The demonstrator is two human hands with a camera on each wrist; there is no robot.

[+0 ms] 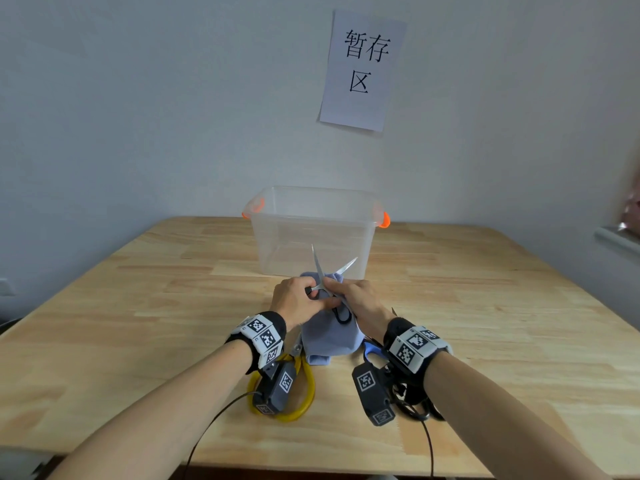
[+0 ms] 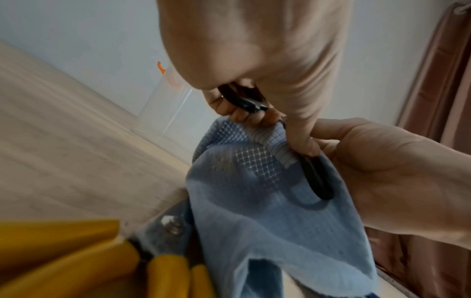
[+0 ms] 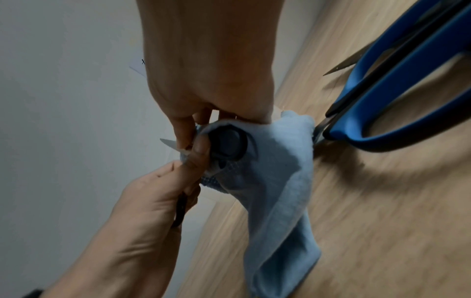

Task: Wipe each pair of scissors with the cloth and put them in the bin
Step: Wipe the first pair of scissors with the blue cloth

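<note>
While in two hands point(image 1: 294, 301) point(image 1: 363, 303), one scissors point(image 1: 318, 266)

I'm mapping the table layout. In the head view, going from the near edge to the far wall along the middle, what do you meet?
Yellow-handled shears → blue cloth → open black-handled scissors held in both hands → clear bin → paper sign on the wall.

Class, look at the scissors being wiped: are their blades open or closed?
Open. In the head view the black-handled scissors show two blade tips spread in a V above the cloth.
</note>
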